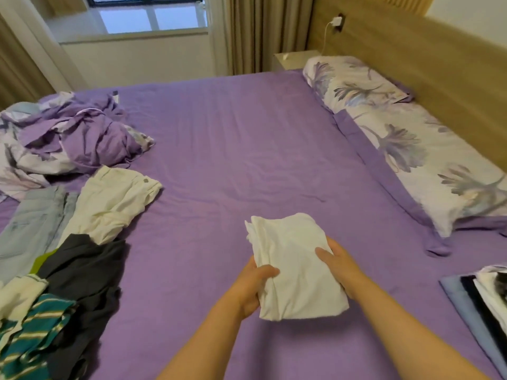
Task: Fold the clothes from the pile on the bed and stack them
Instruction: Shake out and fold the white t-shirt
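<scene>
We hold the folded white garment (295,270) above the near middle of the purple bed (233,149), left hand (253,286) and right hand (336,267) gripping its sides, the stack (485,297) perhaps begun near right.

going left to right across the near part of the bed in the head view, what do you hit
striped top → dark garment → left hand → white folded cloth → right hand → folded stack
</scene>
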Motion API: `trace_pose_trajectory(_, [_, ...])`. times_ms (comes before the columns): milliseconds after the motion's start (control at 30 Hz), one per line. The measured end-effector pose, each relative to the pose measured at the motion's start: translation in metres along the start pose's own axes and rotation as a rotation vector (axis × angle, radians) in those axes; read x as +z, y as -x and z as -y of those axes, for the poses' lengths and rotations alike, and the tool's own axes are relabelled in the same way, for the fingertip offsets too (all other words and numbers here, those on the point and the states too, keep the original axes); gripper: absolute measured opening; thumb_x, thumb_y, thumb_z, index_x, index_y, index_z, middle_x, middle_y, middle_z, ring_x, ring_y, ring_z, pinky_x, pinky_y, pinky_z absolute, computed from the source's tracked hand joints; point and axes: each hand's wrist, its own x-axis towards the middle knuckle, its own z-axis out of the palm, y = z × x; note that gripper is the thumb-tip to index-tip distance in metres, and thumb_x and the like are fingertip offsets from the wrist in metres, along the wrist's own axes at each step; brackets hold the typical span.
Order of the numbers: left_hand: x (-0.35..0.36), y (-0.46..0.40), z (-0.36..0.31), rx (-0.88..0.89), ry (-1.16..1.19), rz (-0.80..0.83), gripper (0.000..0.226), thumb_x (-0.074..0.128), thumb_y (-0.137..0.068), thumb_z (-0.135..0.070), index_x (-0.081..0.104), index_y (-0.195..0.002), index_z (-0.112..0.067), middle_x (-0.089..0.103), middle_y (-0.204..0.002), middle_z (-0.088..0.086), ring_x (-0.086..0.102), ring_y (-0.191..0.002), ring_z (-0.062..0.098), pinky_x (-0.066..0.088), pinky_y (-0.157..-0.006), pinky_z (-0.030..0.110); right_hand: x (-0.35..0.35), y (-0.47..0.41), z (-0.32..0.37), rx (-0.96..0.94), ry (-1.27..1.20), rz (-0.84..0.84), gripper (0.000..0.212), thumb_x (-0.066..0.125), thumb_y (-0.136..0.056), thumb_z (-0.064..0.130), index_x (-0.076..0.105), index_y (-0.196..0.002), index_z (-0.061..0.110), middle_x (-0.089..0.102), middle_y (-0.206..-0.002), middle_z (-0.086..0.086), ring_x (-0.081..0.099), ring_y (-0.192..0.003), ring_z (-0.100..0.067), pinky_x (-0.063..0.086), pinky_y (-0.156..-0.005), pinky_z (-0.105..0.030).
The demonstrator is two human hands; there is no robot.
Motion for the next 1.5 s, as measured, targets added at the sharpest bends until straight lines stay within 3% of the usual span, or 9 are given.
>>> trace_pose_trajectory(300, [0.106, -0.098, 0.029, -0.106, -0.058, 0.064, 0.079, 0.051, -0.064, 0.002, 0.041, -0.137, -0.029, 0.063, -0.125, 0.006, 0.061, -0.114, 0.03, 0.051, -0.094, 0.051, -0.125, -0.057, -0.046, 0.022, 0.109, -0.049, 0.046, 0.046, -0.1, 0.024, 0.039, -0.145, 0.026, 0.046, -0.143, 0.004, 0.046, -0.124, -0.017, 0.035, -0.095, -0.027])
trace_pose_trajectory(533, [0.188, -0.145, 0.069, -0.196, -0.062, 0.092, 0.084, 0.047, -0.062, 0.006, 0.041, -0.137, -0.029, 0.063, -0.125, 0.007, 0.059, -0.115, 0.03, 0.049, -0.097, 0.051, -0.212, -0.073, -0.102, 0.052, 0.179, -0.068, 0.049, 0.044, -0.101, 0.018, 0.032, -0.148, 0.022, 0.038, -0.15, 0.002, 0.037, -0.134, -0.015, 0.028, -0.101, -0.02])
trace_pose_trajectory(767, [0.227, -0.198, 0.063, -0.085, -0.038, 0.009, 0.079, 0.048, -0.069, 0.011, 0.041, -0.137, -0.028, 0.059, -0.129, 0.003, 0.057, -0.117, 0.026, 0.048, -0.1, 0.049, -0.258, -0.124, -0.097, -0.057, 0.116, -0.106, 0.049, 0.045, -0.101, 0.019, 0.033, -0.147, 0.027, 0.042, -0.143, 0.011, 0.037, -0.132, -0.01, 0.027, -0.103, -0.021])
trace_pose_trajectory(900, [0.231, -0.222, 0.08, -0.16, 0.064, -0.078, 0.074, 0.062, -0.068, 0.0, 0.043, -0.135, -0.025, 0.059, -0.13, 0.007, 0.058, -0.116, 0.032, 0.05, -0.093, 0.056, -0.266, -0.148, -0.105, 0.073, 0.148, -0.143, 0.076, 0.058, -0.094, 0.028, 0.009, -0.153, 0.022, 0.032, -0.152, -0.001, 0.035, -0.138, -0.022, 0.03, -0.109, -0.032])
trace_pose_trajectory(1000, [0.228, -0.225, 0.109, -0.343, -0.075, -0.169, 0.057, 0.065, -0.085, -0.008, 0.039, -0.133, -0.024, 0.056, -0.127, 0.008, 0.059, -0.106, 0.033, 0.057, -0.072, 0.044, -0.26, -0.145, -0.134, 0.162, 0.398, -0.04, 0.091, 0.063, -0.091, 0.017, -0.004, -0.153, 0.016, 0.028, -0.153, -0.013, 0.04, -0.133, -0.03, 0.035, -0.104, -0.033])
trace_pose_trajectory(1200, [0.229, -0.227, 0.127, -0.345, -0.053, -0.364, 0.042, 0.055, -0.089, 0.006, 0.042, -0.127, -0.008, 0.056, -0.118, 0.015, 0.06, -0.08, 0.028, 0.055, -0.049, 0.026, -0.25, -0.135, -0.162, 0.151, 0.914, -0.093, 0.065, 0.039, -0.094, 0.006, 0.015, -0.151, 0.026, 0.041, -0.133, -0.013, 0.051, -0.11, -0.029, 0.048, -0.088, -0.038])
trace_pose_trajectory(1333, [0.22, -0.212, 0.127, -0.347, -0.323, -0.308, 0.04, 0.062, -0.09, -0.009, 0.047, -0.127, -0.001, 0.062, -0.1, 0.013, 0.057, -0.064, 0.017, 0.048, -0.052, 0.024, -0.237, -0.123, -0.149, 0.089, 1.266, -0.132, 0.06, 0.041, -0.095, 0.016, 0.018, -0.149, 0.025, 0.026, -0.15, -0.006, 0.034, -0.131, -0.023, 0.033, -0.102, -0.032])
trace_pose_trajectory(1433, [0.203, -0.185, 0.127, -0.345, -0.594, -0.275, 0.043, 0.065, -0.089, -0.026, 0.052, -0.126, -0.01, 0.061, -0.111, 0.007, 0.064, -0.093, 0.021, 0.051, -0.075, 0.028, -0.214, -0.109, -0.138, 0.019, 1.298, -0.015, 0.059, 0.041, -0.097, 0.03, 0.015, -0.15, 0.027, 0.019, -0.155, -0.001, 0.027, -0.137, -0.021, 0.028, -0.107, -0.031])
trace_pose_trajectory(1500, [0.188, -0.162, 0.124, -0.367, -0.646, -0.267, 0.021, 0.065, -0.089, -0.031, 0.061, -0.106, -0.02, 0.06, -0.105, 0.003, 0.062, -0.095, 0.019, 0.048, -0.078, 0.026, -0.191, -0.097, -0.131, -0.026, 1.297, 0.071, 0.058, 0.041, -0.098, 0.036, 0.017, -0.15, 0.026, 0.026, -0.151, 0.002, 0.029, -0.137, -0.019, 0.026, -0.108, -0.031])
